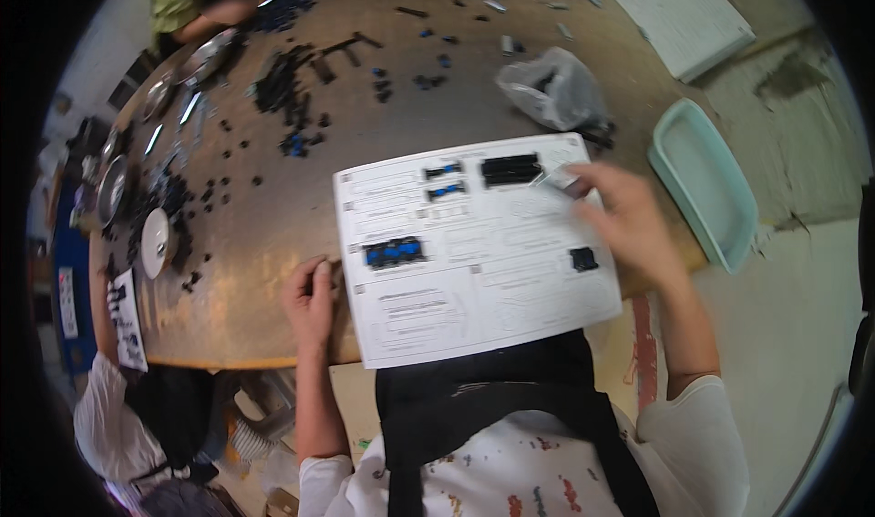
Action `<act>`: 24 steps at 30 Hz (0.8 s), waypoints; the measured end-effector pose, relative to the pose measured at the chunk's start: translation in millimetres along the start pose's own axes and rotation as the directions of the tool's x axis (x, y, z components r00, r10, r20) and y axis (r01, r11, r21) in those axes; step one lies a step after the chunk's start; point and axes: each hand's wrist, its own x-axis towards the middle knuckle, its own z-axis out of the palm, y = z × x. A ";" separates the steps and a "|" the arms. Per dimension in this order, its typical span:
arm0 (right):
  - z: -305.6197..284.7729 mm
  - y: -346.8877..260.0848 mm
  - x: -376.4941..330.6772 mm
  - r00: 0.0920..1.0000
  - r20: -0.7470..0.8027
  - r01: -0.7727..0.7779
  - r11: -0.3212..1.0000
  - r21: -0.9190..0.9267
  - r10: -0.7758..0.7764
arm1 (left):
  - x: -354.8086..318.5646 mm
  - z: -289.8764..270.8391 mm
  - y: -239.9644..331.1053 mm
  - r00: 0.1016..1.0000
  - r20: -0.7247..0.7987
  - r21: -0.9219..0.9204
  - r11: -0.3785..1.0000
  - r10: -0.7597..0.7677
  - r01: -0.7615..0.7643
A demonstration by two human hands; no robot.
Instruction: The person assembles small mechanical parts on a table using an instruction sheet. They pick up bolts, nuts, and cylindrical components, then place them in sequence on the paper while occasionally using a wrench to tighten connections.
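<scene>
A white printed sheet [437,307] lies in front of me, its lower part reaching past the table edge. On it are two short black-and-blue parts [445,180], a bundle of black bars [510,170], a block of black-and-blue pieces [394,253] and a small black cluster [583,260]. Over the sheet's upper right, my right hand [620,209] pinches a small shiny piece, too smeared to name. My left hand [312,305] rests by the sheet's left edge with curled fingers and nothing visible in them.
A clear plastic bag [556,88] sits beyond the sheet. At right stands a pale green tray [702,184]; a paper stack [679,20] is behind it. Black parts [283,84], metal bowls [114,189] and a white bowl [157,242] spread leftward. Two other people work at the table.
</scene>
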 end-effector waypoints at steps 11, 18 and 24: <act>180.6 -43.0 72.6 0.872 0.266 0.486 0.791 -0.372 -0.411 | 1.8 -8.2 -13.4 1.000 -0.015 0.029 1.000 -0.002 0.002; 101.2 -9.4 115.4 0.825 0.055 0.509 0.698 -0.504 -0.562 | 1.3 2.3 6.2 0.997 -0.077 -0.026 1.000 -0.014 0.012; -28.2 187.3 242.6 0.892 -0.450 -0.283 0.839 -0.465 0.051 | 8.3 6.9 -9.8 0.996 -0.075 0.006 0.999 -0.043 0.044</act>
